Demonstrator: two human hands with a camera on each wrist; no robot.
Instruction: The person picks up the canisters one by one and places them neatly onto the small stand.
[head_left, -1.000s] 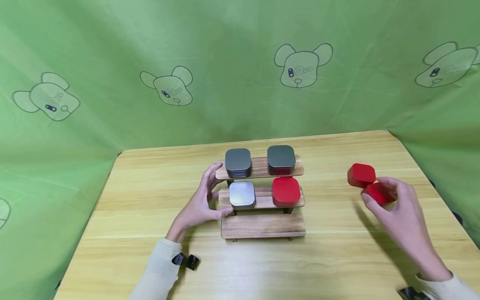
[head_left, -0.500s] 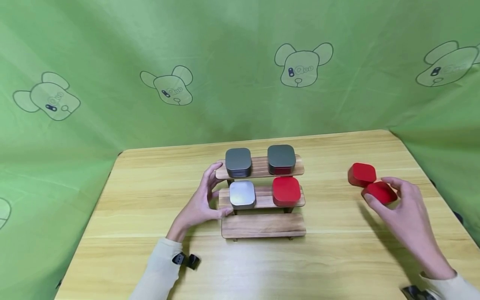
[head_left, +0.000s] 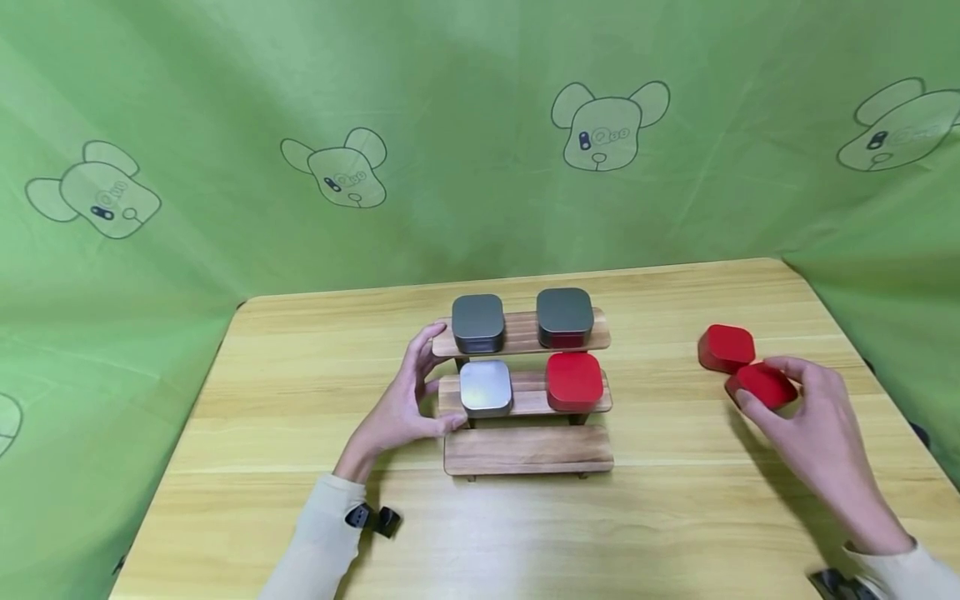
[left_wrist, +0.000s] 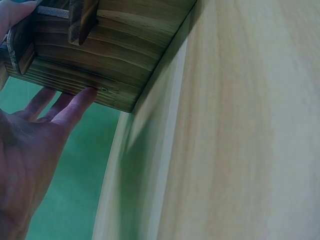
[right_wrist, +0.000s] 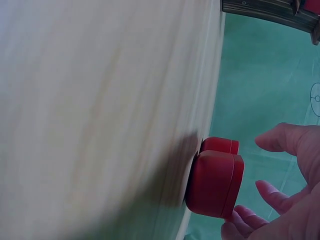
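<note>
A three-step wooden stand (head_left: 528, 450) stands mid-table. My left hand (head_left: 397, 408) holds its left side, thumb at the middle shelf's front and fingers at the top shelf's end; in the left wrist view, fingertips (left_wrist: 85, 95) touch the shelf's edge. Two dark grey tins (head_left: 477, 321) (head_left: 564, 315) sit on the top shelf. The middle shelf bears a silver tin (head_left: 486, 386) and a red tin (head_left: 573, 379). At right, my right hand (head_left: 817, 417) hovers round a red tin (head_left: 768, 383) on the table, its thumb and forefinger spread apart from it in the right wrist view.
Another red tin (head_left: 726, 346) stands just behind the one near my right hand, close to touching it. A green cloth (head_left: 465, 150) with printed bear heads hangs behind the wooden table (head_left: 315, 358). Both wrists wear black straps.
My right hand has eased slightly right and its fingers have spread, leaving more of the red tin uncovered. My left hand and the stand have stayed in place.
</note>
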